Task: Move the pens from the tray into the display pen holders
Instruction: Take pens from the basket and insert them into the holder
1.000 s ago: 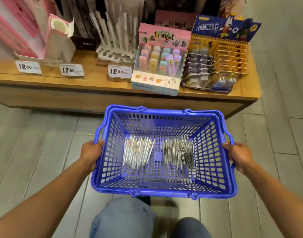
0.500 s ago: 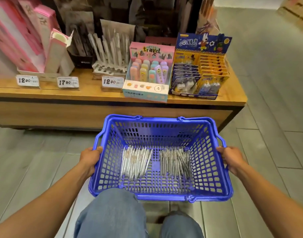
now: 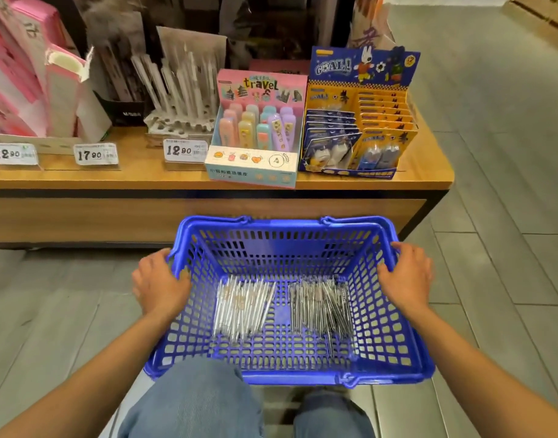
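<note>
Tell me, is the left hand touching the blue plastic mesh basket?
Touching. The head view shows the left hand curled over the left rim of the blue plastic mesh basket, no gap between them.

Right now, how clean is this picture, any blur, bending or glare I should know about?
Head view: the wide lens bows the wooden display table edge and stretches the forearms at the corners; the pink boxes and white upright pen holder at top left are soft with motion blur; the blue plastic basket and clear-wrapped pen bundles are sharper; lighting is even, with mild sheen on the wrapping.
</note>
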